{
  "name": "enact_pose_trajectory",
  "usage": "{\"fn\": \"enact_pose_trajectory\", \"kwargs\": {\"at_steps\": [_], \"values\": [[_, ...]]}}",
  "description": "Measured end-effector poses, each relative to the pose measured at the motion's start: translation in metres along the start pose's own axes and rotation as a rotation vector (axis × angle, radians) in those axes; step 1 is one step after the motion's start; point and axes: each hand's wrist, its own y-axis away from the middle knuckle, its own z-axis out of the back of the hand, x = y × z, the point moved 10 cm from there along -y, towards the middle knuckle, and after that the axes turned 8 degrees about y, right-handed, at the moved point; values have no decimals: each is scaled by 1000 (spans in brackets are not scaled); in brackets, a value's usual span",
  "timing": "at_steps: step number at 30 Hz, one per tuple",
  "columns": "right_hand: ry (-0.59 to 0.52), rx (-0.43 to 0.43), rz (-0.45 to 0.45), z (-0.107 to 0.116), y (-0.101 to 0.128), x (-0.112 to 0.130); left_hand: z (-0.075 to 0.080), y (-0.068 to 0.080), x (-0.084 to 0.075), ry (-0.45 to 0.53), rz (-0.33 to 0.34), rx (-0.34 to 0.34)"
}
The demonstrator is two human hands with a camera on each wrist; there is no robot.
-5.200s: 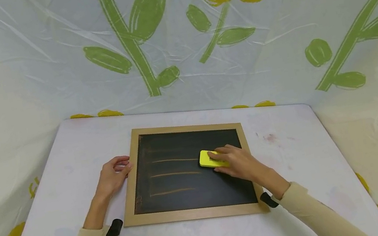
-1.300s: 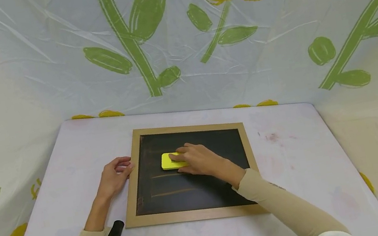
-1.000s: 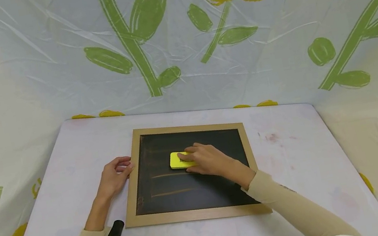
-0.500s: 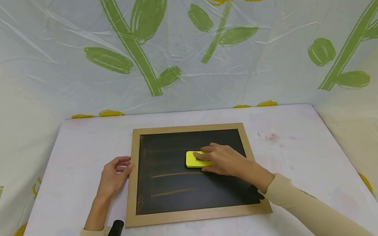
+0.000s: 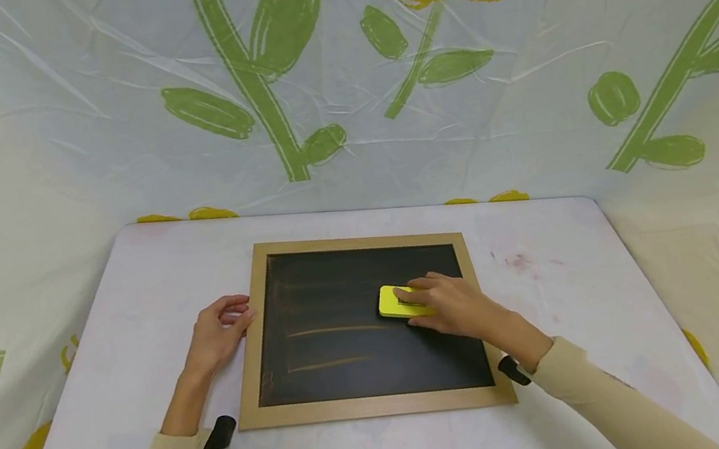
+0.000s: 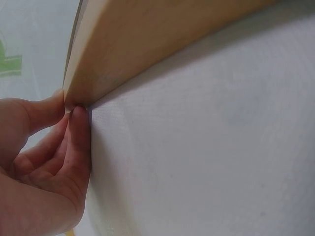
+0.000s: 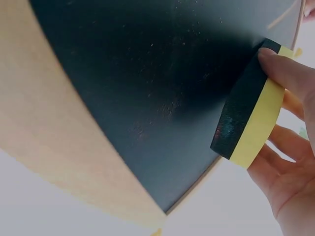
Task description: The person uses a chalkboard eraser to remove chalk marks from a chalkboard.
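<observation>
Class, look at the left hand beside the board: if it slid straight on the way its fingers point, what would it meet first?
The left hand points at the chalkboard's wooden frame; its fingertips already touch that edge, so the frame comes first.

Yellow eraser (image 5: 402,303) flat on wood-framed chalkboard (image 5: 351,338)

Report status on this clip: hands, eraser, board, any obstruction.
Right hand grips yellow eraser on chalkboard, right side. Left hand touches the frame's left edge. Two faint chalk lines visible. Nothing in the way.
</observation>
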Motion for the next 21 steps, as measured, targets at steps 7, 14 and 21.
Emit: {"fn": "enact_pose_trajectory", "kwargs": {"at_steps": [7,14,21], "values": [[-81,-14,-22,-2,7,-5,1,-1,1,17,-1,-5],[-148,-27,-69,1,17,-10,0,-2,-2,23,-9,4],[-151,-58,-57,7,27,-7,1,-1,-3,19,-6,1]]}}
